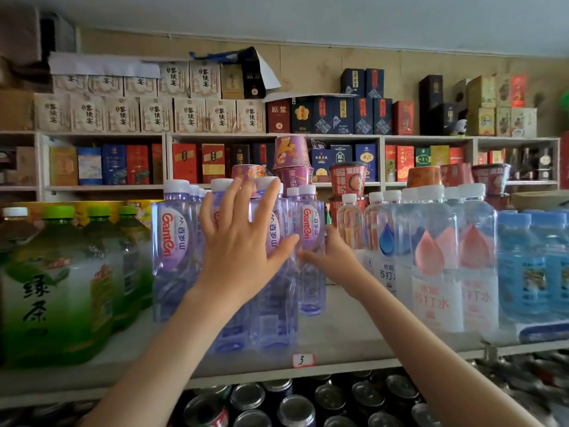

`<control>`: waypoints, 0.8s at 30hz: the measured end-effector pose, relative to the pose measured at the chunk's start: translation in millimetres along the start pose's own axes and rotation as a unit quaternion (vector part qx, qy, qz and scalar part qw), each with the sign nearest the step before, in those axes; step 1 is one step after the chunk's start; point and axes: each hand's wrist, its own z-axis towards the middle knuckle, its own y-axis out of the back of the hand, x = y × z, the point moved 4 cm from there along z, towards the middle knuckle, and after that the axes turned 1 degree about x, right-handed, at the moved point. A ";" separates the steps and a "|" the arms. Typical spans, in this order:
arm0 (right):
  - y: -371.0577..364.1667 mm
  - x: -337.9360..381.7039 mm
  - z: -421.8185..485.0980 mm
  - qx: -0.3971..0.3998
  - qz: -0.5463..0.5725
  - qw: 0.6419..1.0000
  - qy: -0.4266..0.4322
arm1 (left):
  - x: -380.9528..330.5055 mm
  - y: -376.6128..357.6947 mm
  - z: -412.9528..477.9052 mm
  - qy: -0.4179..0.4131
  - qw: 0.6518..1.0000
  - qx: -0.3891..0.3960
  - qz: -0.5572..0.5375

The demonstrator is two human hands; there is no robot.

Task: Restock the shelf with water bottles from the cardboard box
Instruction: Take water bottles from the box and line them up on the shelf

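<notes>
Left hand point(238, 238) spread flat, fingers apart, pressed against front purple water bottles point(271, 241). Right hand point(334, 257) reaching behind rightmost purple bottle point(311, 241); grip hidden, cannot tell. Purple bottles upright mid-shelf point(354, 337), near front edge. Green tea jugs point(55, 288) toward left end, clear soda-water bottles point(431, 257) toward right end.

Single head view faces the shelf point(338, 337) close, looking slightly downward.

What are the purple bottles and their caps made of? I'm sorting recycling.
The purple bottles look like clear, tinted, glossy plastic: you see through them and they glint. Their caps look like opaque white plastic, matte.
</notes>
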 end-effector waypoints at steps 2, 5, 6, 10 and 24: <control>4.9 16.4 -21.8 -0.114 -0.033 0.991 0.058 | 0.2 7.1 -10.5 0.007 0.999 -0.023 -0.025; 3.6 51.4 -77.2 -0.257 -0.031 0.938 0.231 | 7.0 25.8 -34.0 0.032 0.994 -0.053 -0.089; -2.6 61.2 -97.0 -0.272 -0.017 0.916 0.293 | 10.1 34.4 -43.6 0.039 0.992 -0.059 -0.106; -67.4 74.9 -166.5 -0.182 0.052 0.899 0.395 | 23.6 72.3 -98.9 0.051 0.986 -0.055 -0.145; -452.8 -25.9 -344.0 0.423 0.098 0.884 0.174 | 156.4 113.7 -501.9 0.487 0.796 0.358 -0.003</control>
